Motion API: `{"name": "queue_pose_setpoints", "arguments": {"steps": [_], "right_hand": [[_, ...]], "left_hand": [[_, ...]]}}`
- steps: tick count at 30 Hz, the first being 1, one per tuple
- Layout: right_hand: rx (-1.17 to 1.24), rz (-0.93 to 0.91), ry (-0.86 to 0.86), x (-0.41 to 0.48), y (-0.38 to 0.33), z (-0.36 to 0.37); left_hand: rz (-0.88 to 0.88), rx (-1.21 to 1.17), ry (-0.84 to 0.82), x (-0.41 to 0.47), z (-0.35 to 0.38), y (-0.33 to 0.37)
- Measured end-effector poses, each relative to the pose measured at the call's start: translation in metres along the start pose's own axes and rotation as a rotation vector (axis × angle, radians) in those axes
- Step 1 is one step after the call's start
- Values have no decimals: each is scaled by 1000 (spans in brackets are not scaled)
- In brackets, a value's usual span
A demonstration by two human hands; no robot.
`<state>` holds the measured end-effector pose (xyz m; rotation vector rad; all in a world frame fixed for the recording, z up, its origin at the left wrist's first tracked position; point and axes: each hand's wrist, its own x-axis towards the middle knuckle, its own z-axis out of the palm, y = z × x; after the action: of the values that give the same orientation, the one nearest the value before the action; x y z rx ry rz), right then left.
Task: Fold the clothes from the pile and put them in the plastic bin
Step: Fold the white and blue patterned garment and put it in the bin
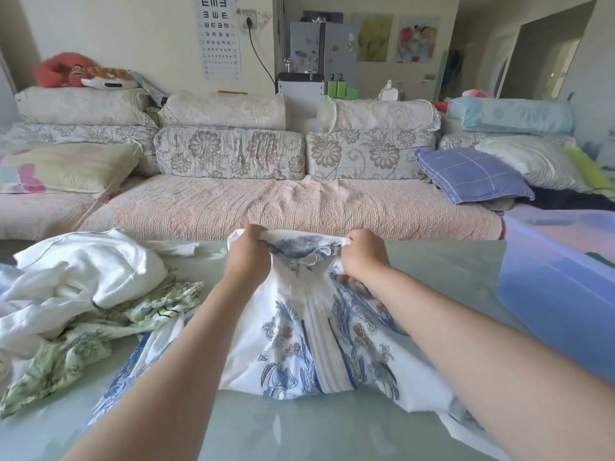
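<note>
A white garment with blue floral print point(293, 341) hangs from both my hands over the pale green table point(299, 427), its lower part spread on the tabletop. My left hand point(248, 257) grips the left end of its gathered top edge. My right hand point(364, 254) grips the right end. The pile of clothes point(76, 294) lies at the left, white pieces on top of a green-printed one. The translucent blue plastic bin point(559, 294) stands at the right edge of the table.
A long sofa with floral cushions point(289, 207) runs behind the table's far edge. A blue checked pillow point(472, 174) lies on its right side.
</note>
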<state>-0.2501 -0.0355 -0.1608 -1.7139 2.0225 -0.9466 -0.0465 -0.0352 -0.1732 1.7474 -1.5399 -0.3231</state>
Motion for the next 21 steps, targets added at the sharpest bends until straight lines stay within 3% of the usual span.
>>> {"name": "queue_pose_setpoints", "arguments": {"steps": [2, 4, 8, 10, 13, 16, 21], "right_hand": [[47, -4, 70, 20, -3, 10], [56, -49, 23, 31, -3, 23], [-28, -75, -417, 25, 12, 55], [-128, -120, -523, 11, 21, 60], [-221, -281, -520, -18, 25, 56], [-231, -440, -469, -42, 30, 50], [-416, -633, -530, -78, 41, 27]], "left_hand": [[94, -49, -47, 5, 8, 1], [152, -87, -136, 5, 16, 1], [162, 164, -341, 2, 45, -30], [126, 338, -439, -4, 52, -45], [123, 512, -444, -9, 49, -58], [254, 498, -395, -23, 34, -54], [398, 422, -488, -57, 2, -42]]}}
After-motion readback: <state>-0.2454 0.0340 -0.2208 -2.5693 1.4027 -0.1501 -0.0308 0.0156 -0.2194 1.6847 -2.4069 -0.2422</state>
